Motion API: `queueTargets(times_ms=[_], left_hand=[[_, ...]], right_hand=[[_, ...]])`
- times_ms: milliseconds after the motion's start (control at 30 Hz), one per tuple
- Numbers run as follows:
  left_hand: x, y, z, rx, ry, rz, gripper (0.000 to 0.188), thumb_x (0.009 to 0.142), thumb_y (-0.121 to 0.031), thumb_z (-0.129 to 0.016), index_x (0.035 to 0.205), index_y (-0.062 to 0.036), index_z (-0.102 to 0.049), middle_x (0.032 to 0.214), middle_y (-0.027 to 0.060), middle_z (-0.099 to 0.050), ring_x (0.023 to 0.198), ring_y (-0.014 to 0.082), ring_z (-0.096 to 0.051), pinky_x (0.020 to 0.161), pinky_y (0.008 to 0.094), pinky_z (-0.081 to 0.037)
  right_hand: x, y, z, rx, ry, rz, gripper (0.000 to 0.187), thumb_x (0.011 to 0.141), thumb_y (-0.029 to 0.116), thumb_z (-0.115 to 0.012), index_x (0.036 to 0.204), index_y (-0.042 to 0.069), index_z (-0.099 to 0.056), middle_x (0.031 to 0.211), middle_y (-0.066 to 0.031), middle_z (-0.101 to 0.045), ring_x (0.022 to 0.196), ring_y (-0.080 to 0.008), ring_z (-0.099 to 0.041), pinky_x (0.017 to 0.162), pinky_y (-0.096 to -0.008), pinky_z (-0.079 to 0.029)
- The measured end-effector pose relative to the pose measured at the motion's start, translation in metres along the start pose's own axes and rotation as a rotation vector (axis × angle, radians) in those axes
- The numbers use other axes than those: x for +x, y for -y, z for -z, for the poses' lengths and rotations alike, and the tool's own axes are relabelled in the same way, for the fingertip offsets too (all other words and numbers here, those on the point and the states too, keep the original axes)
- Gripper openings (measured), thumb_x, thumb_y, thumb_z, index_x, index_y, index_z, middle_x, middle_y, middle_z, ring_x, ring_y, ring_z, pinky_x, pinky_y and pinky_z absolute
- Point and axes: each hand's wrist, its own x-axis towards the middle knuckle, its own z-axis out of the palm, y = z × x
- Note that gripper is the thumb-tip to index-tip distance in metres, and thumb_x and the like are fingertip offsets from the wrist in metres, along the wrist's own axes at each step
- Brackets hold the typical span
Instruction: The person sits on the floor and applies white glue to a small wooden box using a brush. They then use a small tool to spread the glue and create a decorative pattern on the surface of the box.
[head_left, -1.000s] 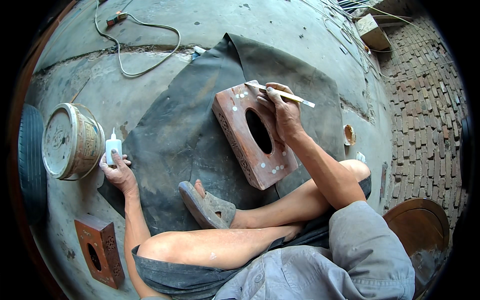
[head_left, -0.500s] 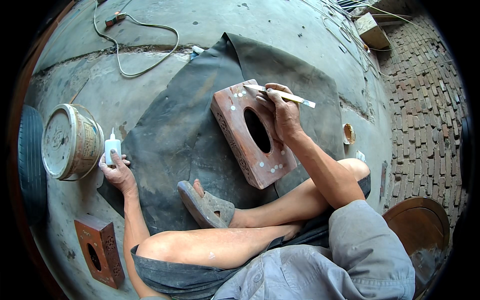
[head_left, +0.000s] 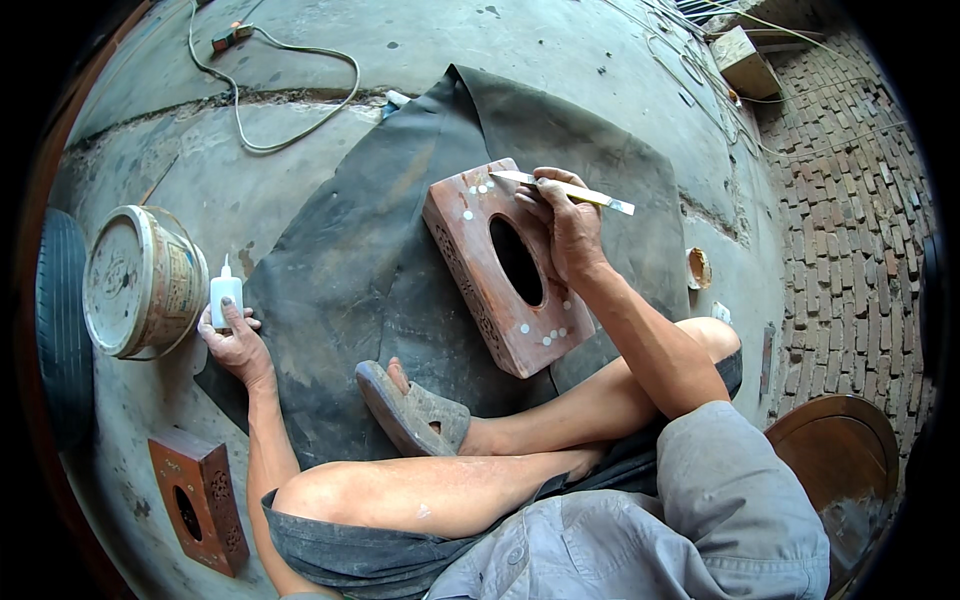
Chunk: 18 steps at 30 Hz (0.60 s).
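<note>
A reddish-brown wooden tissue box point(head_left: 478, 272) with an oval opening and carved sides lies tilted on a dark sheet point(head_left: 330, 270). Pale round inlay dots sit near both ends of its top. Over the far end, my right hand point(head_left: 572, 225) grips a slim blade-like knife point(head_left: 590, 194), its pointed tip at or just above the dots; whether it touches I cannot tell. Off to the left, my left hand point(head_left: 238, 345) is closed round a small white squeeze bottle point(head_left: 227, 300) with a thin nozzle, held upright beside a bucket.
The lidded bucket point(head_left: 150, 285) and a tyre point(head_left: 64, 330) stand at the left. A second carved tissue box point(head_left: 192, 500) is on the floor at lower left. A cable point(head_left: 300, 143) loops at the back, and a small round container point(head_left: 698, 268) lies right of the sheet.
Almost nothing differs. The knife and the tissue box appear a few pixels further right in the picture; my left hand and the bottle stay put.
</note>
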Motion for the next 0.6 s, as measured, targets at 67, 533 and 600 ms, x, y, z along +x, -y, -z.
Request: queueTargets(times_ms=[67, 533, 600], left_hand=[[0.0002, 0.0010, -0.0002, -0.003, -0.004, -0.002, 0.044, 0.103, -0.034, -0.062, 0.122, 0.0041, -0.052, 0.081, 0.0120, -0.069, 0.058, 0.0121, -0.061, 0.056, 0.0253, -0.048], [-0.0008, -0.0022, -0.0011, -0.025, -0.002, 0.010, 0.042, 0.104, -0.031, -0.061, 0.123, 0.0041, -0.050, 0.083, 0.0121, -0.068, 0.059, 0.0114, -0.060, 0.056, 0.0242, -0.048], [-0.0004, -0.0005, -0.0001, -0.020, 0.000, 0.010, 0.041, 0.104, -0.031, -0.061, 0.123, 0.0040, -0.050, 0.083, 0.0122, -0.068, 0.059, 0.0114, -0.060, 0.056, 0.0241, -0.048]], right_hand=[[0.0005, -0.0011, 0.0003, 0.009, 0.001, 0.007, 0.019, 0.099, 0.005, -0.060, 0.116, -0.003, -0.060, 0.108, -0.0162, -0.067, 0.092, -0.0186, -0.072, 0.083, -0.0263, -0.062], [0.0009, 0.0060, -0.0040, -0.163, 0.198, 0.022, 0.029, 0.099, 0.014, -0.069, 0.124, -0.001, -0.064, 0.112, -0.0103, -0.071, 0.097, -0.0137, -0.070, 0.082, -0.0236, -0.059], [0.0004, 0.0054, -0.0046, -0.192, 0.199, 0.013, 0.030, 0.098, 0.015, -0.069, 0.123, 0.000, -0.065, 0.110, -0.0099, -0.071, 0.094, -0.0125, -0.070, 0.080, -0.0227, -0.059]])
